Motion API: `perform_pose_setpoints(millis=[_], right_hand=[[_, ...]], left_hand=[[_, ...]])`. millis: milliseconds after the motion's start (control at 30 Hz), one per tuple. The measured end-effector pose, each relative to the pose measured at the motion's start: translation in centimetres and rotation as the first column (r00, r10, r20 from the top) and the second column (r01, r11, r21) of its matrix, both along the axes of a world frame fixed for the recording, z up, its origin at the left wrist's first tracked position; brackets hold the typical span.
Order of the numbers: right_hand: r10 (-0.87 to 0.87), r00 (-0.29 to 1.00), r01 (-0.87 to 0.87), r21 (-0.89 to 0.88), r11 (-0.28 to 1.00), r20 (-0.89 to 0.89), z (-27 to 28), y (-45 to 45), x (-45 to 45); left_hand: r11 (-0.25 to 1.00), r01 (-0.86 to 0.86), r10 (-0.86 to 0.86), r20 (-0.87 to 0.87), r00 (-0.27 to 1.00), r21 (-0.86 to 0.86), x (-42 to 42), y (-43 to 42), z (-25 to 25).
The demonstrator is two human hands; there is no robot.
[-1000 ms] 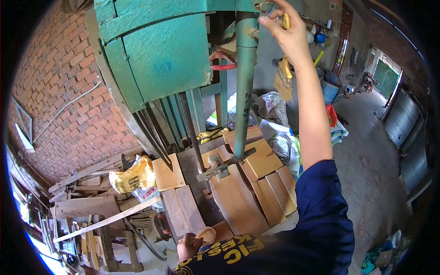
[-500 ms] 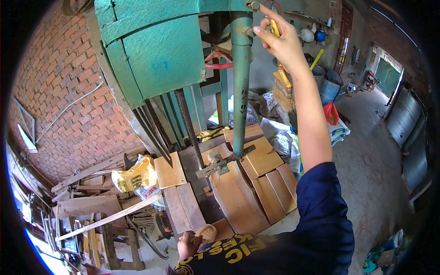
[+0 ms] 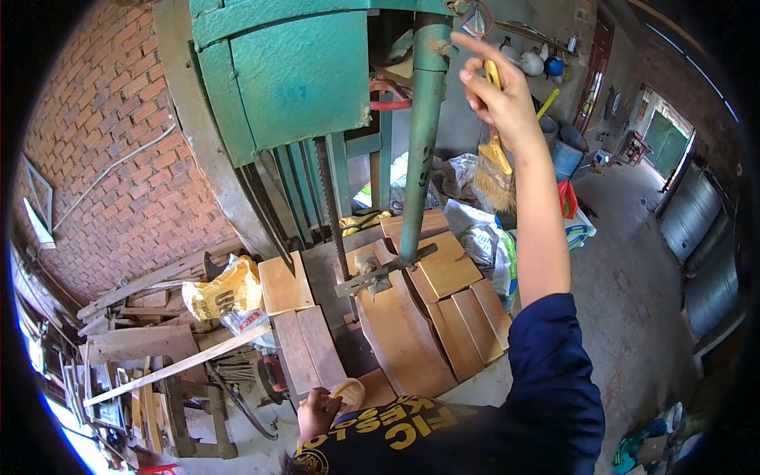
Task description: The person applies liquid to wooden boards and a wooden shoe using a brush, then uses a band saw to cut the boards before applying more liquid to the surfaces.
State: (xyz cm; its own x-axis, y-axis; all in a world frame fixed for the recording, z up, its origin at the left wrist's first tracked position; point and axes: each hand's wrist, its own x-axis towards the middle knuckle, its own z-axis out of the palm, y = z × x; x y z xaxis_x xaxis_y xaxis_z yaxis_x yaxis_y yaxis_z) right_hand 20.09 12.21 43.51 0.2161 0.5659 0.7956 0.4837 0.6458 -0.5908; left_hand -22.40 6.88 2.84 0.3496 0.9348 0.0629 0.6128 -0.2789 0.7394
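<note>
My right hand (image 3: pixel 504 99) is raised beside the green post (image 3: pixel 423 150) of a band saw. Its index finger points out while the other fingers close around the yellow handle of a paintbrush (image 3: pixel 495 178), whose bristles hang down. Low in the view, my left hand (image 3: pixel 317 412) grips a small, pale tan, rounded piece (image 3: pixel 348 393) at the near edge of the saw table; its exact kind is unclear. The toothed saw blade (image 3: pixel 328 206) runs down from the green housing (image 3: pixel 301 91). Flat wooden boards (image 3: pixel 404 328) cover much of the table, under a metal guide bracket (image 3: pixel 368 283).
Yellow and white sacks (image 3: pixel 229 289) and scrap wood (image 3: pixel 150 348) lie to the left, with a long pale strip (image 3: pixel 178 377) jutting toward the table. White bags (image 3: pixel 483 245) sit behind it. Blue barrels (image 3: pixel 566 158) stand at the back right.
My right hand has come away from the knob at the top of the post, moving slightly down with the paintbrush. The whole view has shifted a little. My left hand keeps its hold.
</note>
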Motion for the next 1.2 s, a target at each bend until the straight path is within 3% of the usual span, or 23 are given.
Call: perform_pose_setpoints(millis=[100,267,400,533,600,667,733,867,933,967,1133,1200], right_hand=[[-0.059,0.998,0.059,-0.012,0.998,-0.028,-2.4,-1.4,-2.3],[-0.008,0.984,-0.007,-0.087,0.996,-0.18,-9.2,-4.8,-7.4],[0.215,0.918,-0.257,-0.088,0.962,-0.334,-16.8,-5.6,-11.8],[0.355,0.737,-0.402,0.05,0.914,-0.576,-23.8,-4.7,-18.0],[0.433,0.624,-0.48,0.118,0.869,-0.65,-27.6,-3.9,-20.3],[0.419,0.637,-0.529,0.029,0.848,-0.647,-30.5,-3.6,-22.2],[0.385,0.665,-0.541,-0.056,0.839,-0.64,-33.5,-4.1,-24.0],[0.403,0.529,-0.699,-0.115,0.706,-0.747,-39.3,-5.4,-24.5],[0.507,0.623,-0.758,-0.301,0.579,-0.595,-41.8,-5.2,-24.7],[0.556,0.711,-0.702,-0.396,0.592,-0.43,-43.0,-5.3,-24.5],[0.581,0.787,-0.587,-0.543,0.6,-0.209,-39.9,-5.2,-25.8],[0.402,0.882,-0.092,-0.746,0.66,0.247,-38.1,-5.3,-26.0]], left_hand=[[1.0,0.011,-0.011,-0.011,1.0,0.028,-0.2,0.0,-0.2],[0.999,0.002,-0.001,-0.001,1.0,0.033,-0.2,-0.3,0.3],[0.998,0.065,-0.065,0.004,0.998,0.023,-0.7,0.1,-0.2],[0.997,0.077,-0.077,-0.038,0.996,-0.007,-0.9,0.0,-0.2],[0.996,0.073,-0.071,0.028,0.997,-0.053,-1.3,0.0,-1.4],[0.994,0.067,-0.06,0.091,0.994,-0.081,-1.2,0.1,-1.4],[0.994,0.06,-0.057,0.033,0.998,-0.089,-1.7,0.2,-2.2],[0.993,0.053,-0.047,0.067,0.997,-0.102,-2.0,0.7,-1.6],[0.991,0.093,-0.085,0.081,0.993,-0.098,-2.5,0.8,-1.7],[0.986,0.161,-0.16,-0.022,0.987,0.053,-2.5,0.9,-1.7],[0.978,0.208,-0.207,0.017,0.978,-0.023,-2.7,1.3,-1.7],[0.979,0.202,-0.202,0.0,0.979,-0.018,-2.7,1.4,-2.0]])
